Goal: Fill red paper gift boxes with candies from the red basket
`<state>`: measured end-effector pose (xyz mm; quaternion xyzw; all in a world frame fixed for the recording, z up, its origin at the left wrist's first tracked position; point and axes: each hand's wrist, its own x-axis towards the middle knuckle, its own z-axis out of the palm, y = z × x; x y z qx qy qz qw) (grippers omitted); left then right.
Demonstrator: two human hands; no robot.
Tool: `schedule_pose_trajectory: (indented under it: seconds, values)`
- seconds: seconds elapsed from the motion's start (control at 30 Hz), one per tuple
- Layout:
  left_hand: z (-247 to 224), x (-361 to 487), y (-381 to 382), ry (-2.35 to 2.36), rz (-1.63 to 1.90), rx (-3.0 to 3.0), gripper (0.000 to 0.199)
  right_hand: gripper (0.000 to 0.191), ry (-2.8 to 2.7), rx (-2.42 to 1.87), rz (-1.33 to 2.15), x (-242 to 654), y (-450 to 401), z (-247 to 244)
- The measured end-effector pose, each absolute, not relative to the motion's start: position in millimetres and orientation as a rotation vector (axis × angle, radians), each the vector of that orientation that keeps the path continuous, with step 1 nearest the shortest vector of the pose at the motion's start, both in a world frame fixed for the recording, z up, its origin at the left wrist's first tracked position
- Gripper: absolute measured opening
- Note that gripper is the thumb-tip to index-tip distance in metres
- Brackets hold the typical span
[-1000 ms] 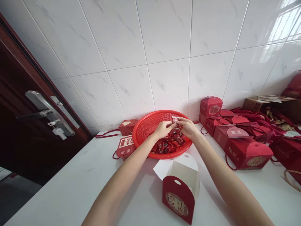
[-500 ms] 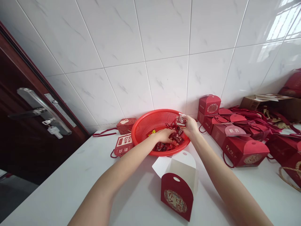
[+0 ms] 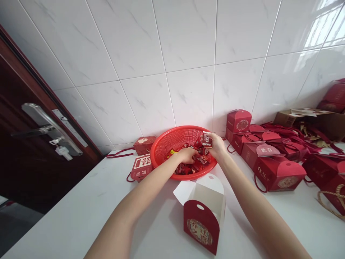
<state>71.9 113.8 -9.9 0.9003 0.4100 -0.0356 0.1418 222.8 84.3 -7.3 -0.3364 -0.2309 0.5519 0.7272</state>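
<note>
A red plastic basket (image 3: 159,138) holds many red-wrapped candies (image 3: 199,163) and a few yellow ones. Inside it, my left hand (image 3: 187,155) is among the candies with its fingers curled down; what they grip is hidden. At the basket's right rim, my right hand (image 3: 217,144) is closed on a small red packet (image 3: 207,139) with white print, held upright above the candies. In front of the basket stands an open dark red gift box (image 3: 201,226), its white inside showing and its flaps up.
Several folded red gift boxes (image 3: 280,172) are grouped at the right, before a brown carton (image 3: 285,117). Two red boxes (image 3: 141,165) sit left of the basket. A tiled wall (image 3: 188,90) rises behind the white table (image 3: 107,201). A dark door (image 3: 24,151) is at far left.
My left hand has shifted slightly left among the candies, uncovering more of them. My right hand still holds the packet, nearly in place. The view has shifted a little.
</note>
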Motion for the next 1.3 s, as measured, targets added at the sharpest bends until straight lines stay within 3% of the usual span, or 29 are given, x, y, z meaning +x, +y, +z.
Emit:
schedule_pose_trajectory:
  seconds: [0.43, 0.63, 0.8, 1.0, 1.3]
  values:
    - [-11, 50, 148, 1.108, 0.803, 2.128, 0.040, 0.007, -0.564, -0.759, 1.245, 221, 80, -4]
    - [-8, 51, 143, 1.062, 0.917, 2.017, 0.025, 0.007, -0.610, -0.785, 1.264, 221, 80, -5]
    - [-3, 54, 140, 1.040, 0.995, 1.912, 0.035, 0.007, -0.654, -0.831, 1.292, 221, 80, -5]
    - [1, 56, 141, 0.998, 1.054, 1.790, 0.019, 0.006, -0.720, -0.851, 1.342, 220, 77, -1]
    - [5, 60, 128, 0.889, 1.039, 1.692, 0.038, 0.027, -0.838, -0.926, 1.392, 220, 68, 0]
